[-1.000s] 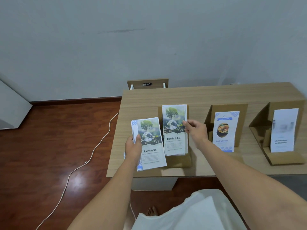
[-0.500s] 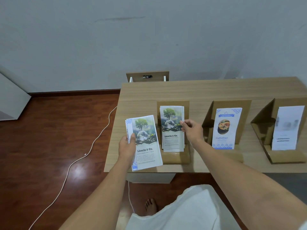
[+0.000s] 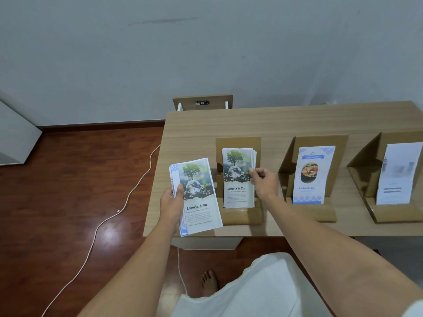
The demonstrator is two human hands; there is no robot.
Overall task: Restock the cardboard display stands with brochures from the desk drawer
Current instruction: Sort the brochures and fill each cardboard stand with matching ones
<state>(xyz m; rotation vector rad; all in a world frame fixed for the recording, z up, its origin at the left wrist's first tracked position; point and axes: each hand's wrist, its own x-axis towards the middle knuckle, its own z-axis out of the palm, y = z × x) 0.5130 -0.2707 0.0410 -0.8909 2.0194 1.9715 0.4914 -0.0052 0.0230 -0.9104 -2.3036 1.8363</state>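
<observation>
My left hand (image 3: 172,202) grips a stack of brochures (image 3: 198,202) by its left edge, a tree-and-globe "Liceria & Co." cover on top, over the desk's front left corner. My right hand (image 3: 263,182) pinches the right edge of several matching brochures (image 3: 237,191) standing in the left cardboard stand (image 3: 238,143). The middle cardboard stand (image 3: 320,140) holds blue-patterned food brochures (image 3: 312,175). The right cardboard stand (image 3: 366,156) holds white brochures (image 3: 398,175) with blurred print. No drawer is in view.
The wooden desk (image 3: 274,122) ends at its left edge next to the red wood floor (image 3: 68,191), where a white cable (image 3: 119,209) trails. A small wooden piece (image 3: 202,102) stands behind the desk against the wall. My bare foot (image 3: 208,283) is under the front edge.
The brochures in my right hand have slid down and now sit in the left stand. My left hand with its stack has drifted slightly left.
</observation>
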